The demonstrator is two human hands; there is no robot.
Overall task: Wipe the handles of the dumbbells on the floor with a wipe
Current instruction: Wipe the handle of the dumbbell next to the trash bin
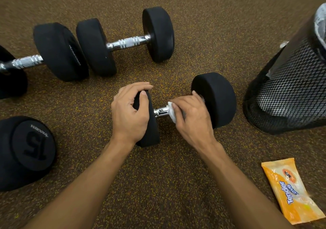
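A black dumbbell [217, 98] with a chrome handle [160, 111] lies on the floor in front of me. My left hand [129, 112] grips its left weight head from above. My right hand [192, 117] is wrapped around the handle with a white wipe [172, 112] pressed against the chrome; most of the handle is hidden under it. A second dumbbell [127, 42] lies behind, its knurled chrome handle bare. A third dumbbell [60, 52] lies at the far left, and a fourth, marked 15 [28, 149], shows one head at the near left.
A black mesh bin [289, 91] lies tipped on the right, close to the dumbbell's right head. An orange pack of wet wipes [291, 190] rests on the speckled brown rubber floor [167, 184] at the near right.
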